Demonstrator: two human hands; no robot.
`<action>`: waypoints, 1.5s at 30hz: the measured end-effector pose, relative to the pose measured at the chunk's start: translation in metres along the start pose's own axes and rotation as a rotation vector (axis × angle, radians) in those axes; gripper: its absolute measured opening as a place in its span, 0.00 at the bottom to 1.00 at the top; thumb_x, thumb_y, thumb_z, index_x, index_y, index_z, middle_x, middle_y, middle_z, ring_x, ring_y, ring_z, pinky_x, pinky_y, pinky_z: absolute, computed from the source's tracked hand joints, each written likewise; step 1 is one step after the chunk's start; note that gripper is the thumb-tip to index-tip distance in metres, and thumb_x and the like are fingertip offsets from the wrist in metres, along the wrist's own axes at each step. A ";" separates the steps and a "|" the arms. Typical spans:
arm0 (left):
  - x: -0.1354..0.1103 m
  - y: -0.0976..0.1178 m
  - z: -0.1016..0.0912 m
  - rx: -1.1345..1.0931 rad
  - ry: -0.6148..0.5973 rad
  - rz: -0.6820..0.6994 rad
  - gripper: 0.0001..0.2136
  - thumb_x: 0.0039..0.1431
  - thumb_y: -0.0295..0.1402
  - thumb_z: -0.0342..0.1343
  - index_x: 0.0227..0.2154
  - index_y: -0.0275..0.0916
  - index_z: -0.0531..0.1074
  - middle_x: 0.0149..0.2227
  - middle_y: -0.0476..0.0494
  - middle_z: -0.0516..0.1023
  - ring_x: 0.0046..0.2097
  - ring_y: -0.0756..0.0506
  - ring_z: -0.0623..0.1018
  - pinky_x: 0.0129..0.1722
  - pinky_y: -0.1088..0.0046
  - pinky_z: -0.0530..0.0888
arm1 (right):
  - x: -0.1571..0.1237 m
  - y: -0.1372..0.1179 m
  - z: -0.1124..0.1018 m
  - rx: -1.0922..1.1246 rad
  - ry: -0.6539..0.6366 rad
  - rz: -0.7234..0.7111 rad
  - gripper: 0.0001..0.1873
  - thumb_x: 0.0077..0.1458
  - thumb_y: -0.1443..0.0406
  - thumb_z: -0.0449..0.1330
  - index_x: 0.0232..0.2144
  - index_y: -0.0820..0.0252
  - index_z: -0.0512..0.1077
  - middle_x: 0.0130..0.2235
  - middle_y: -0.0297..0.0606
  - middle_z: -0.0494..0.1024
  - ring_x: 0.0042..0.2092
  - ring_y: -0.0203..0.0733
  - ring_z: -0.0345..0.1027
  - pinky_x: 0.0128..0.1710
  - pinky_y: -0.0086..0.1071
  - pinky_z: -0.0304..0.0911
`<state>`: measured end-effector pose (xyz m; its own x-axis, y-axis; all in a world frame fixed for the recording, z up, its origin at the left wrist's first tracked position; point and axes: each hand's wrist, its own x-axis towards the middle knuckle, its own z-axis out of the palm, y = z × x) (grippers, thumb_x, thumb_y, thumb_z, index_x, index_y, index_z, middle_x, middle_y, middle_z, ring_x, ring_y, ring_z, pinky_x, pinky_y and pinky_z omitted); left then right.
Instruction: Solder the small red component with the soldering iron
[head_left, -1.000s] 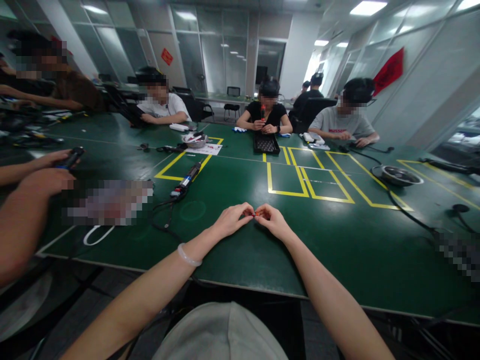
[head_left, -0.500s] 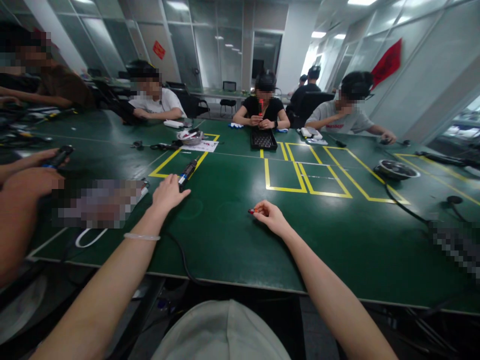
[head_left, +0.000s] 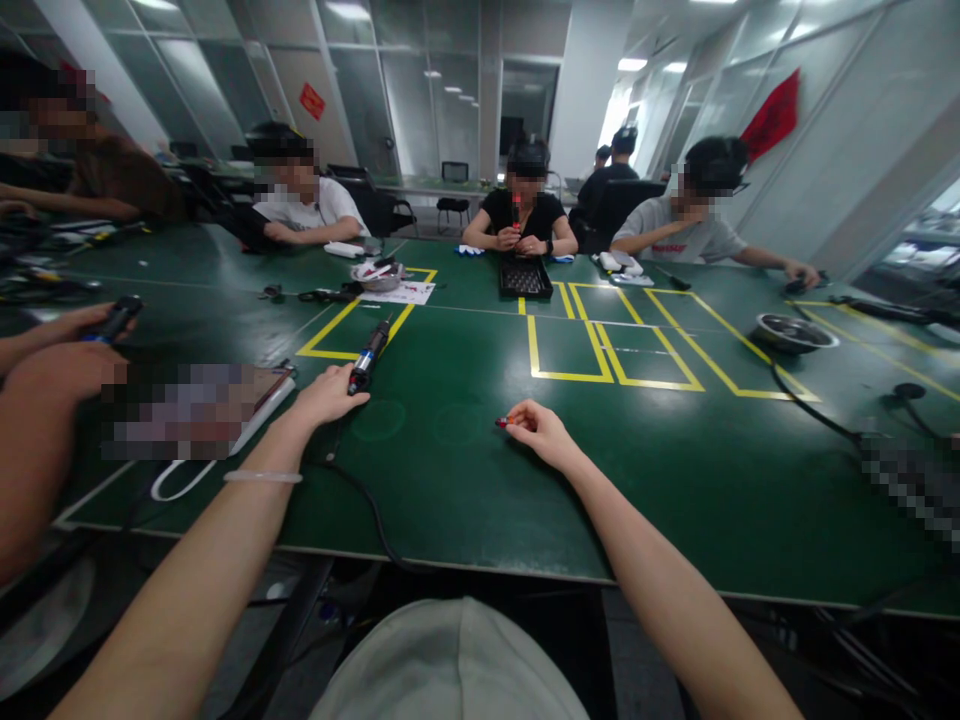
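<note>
My left hand [head_left: 324,398] is closed round the near end of a black electric screwdriver [head_left: 367,354] with a blue band, which lies on the green table [head_left: 480,480] pointing away from me; its black cable [head_left: 360,505] runs off the near edge. My right hand [head_left: 534,428] rests on the table to the right, its fingers pinched on a small red part [head_left: 502,422]. The two hands are well apart.
Yellow tape rectangles [head_left: 600,350] mark the table's middle. A black tray [head_left: 525,279] sits before a person opposite; a metal bowl [head_left: 787,331] lies right. Other people sit round the table. A neighbour's arms [head_left: 45,390] reach in at left, holding a dark tool [head_left: 112,320].
My left hand left the right one, reached left and closed on the screwdriver's end, drawing it slightly nearer. The right hand stayed put with the red part.
</note>
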<state>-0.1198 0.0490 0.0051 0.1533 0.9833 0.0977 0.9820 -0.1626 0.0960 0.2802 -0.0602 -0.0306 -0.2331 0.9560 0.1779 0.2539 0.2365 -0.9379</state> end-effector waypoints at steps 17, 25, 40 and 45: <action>-0.058 0.182 0.001 0.042 0.011 0.216 0.24 0.56 0.44 0.50 0.53 0.37 0.62 0.47 0.34 0.69 0.47 0.37 0.73 0.42 0.63 0.72 | -0.001 -0.008 0.004 -0.132 0.033 -0.070 0.09 0.52 0.61 0.60 0.35 0.60 0.68 0.27 0.31 0.71 0.27 0.34 0.62 0.29 0.28 0.59; -0.072 0.230 0.011 -0.023 0.050 0.357 0.27 0.56 0.41 0.53 0.56 0.36 0.59 0.47 0.34 0.70 0.48 0.37 0.73 0.44 0.63 0.71 | -0.001 -0.009 0.004 -0.219 0.100 -0.092 0.07 0.51 0.64 0.59 0.34 0.59 0.68 0.28 0.31 0.72 0.28 0.34 0.62 0.31 0.29 0.60; -0.075 0.234 0.015 -0.023 0.061 0.362 0.27 0.59 0.42 0.51 0.59 0.35 0.57 0.49 0.32 0.70 0.48 0.37 0.73 0.44 0.63 0.70 | -0.002 -0.011 0.008 -0.284 0.078 -0.113 0.06 0.54 0.62 0.59 0.33 0.59 0.69 0.28 0.33 0.73 0.28 0.36 0.64 0.31 0.29 0.60; -0.074 0.233 0.017 -0.036 0.075 0.363 0.28 0.60 0.45 0.50 0.59 0.34 0.57 0.48 0.32 0.70 0.47 0.36 0.73 0.44 0.63 0.70 | 0.000 -0.007 0.007 -0.231 0.087 -0.119 0.08 0.54 0.60 0.60 0.33 0.58 0.69 0.26 0.31 0.71 0.27 0.36 0.63 0.29 0.29 0.59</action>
<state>0.0996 -0.0608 0.0037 0.4814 0.8525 0.2039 0.8603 -0.5041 0.0765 0.2716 -0.0632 -0.0266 -0.1955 0.9280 0.3171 0.4391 0.3720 -0.8178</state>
